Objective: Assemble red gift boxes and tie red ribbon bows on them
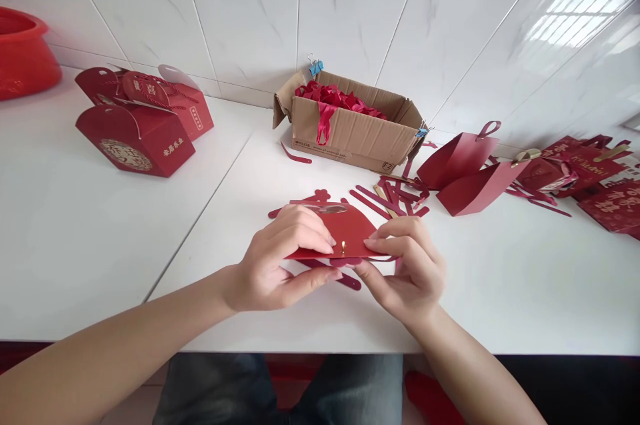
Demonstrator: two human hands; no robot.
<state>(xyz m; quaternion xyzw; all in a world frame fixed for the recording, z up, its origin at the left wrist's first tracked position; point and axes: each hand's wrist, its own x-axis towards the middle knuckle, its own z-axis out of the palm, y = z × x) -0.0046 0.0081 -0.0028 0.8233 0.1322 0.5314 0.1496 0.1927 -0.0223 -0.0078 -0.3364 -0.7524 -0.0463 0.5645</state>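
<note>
A flat red paper box blank (350, 228) with a small gold stud near its front edge lies between my hands over the white table (100, 238). My left hand (280, 258) pinches its left side, fingers on top and thumb below. My right hand (407, 265) pinches the right edge the same way. A dark red strip (345, 278) sticks out underneath the blank, between my thumbs.
A cardboard box (350, 135) of red ribbons stands behind. Loose red strips (395, 198) lie beyond the blank. Folded red bags (470, 175) and flat printed pieces (600, 178) sit at right. Finished red gift boxes (140, 121) stand at left, a red basin (23, 51) at far left.
</note>
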